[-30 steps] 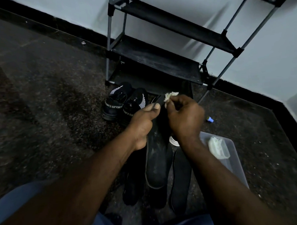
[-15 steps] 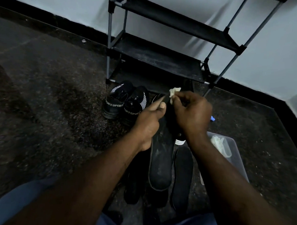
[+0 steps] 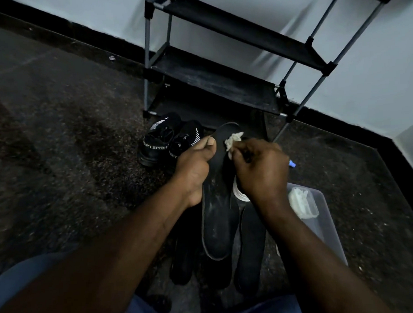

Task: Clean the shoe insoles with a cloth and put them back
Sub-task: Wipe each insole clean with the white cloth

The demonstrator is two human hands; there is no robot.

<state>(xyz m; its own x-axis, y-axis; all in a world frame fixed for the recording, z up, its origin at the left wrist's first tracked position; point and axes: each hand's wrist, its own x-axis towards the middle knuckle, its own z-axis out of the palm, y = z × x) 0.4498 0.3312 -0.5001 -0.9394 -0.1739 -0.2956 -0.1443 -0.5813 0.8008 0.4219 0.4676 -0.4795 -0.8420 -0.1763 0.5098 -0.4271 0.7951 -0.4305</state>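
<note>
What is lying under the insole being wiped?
Dark insoles lie on the floor beneath the held insole, showing at its left, right and near end. Their far ends are covered by it; the right hand hides most of a white-rimmed item.

A dark speckled floor (image 3: 71, 162) carries everything. A black shoe rack (image 3: 212, 85) stands on it at 12 o'clock, against the wall. A pair of black shoes (image 3: 162, 141) sits just before the rack's left foot, toward 10 o'clock. Dark insoles (image 3: 251, 246) lie side by side at 6 o'clock. A clear plastic box (image 3: 322, 222) rests at 4 o'clock, a small blue piece (image 3: 292, 163) at 3 o'clock, a pale scrap (image 3: 112, 57) at 11 o'clock
</note>
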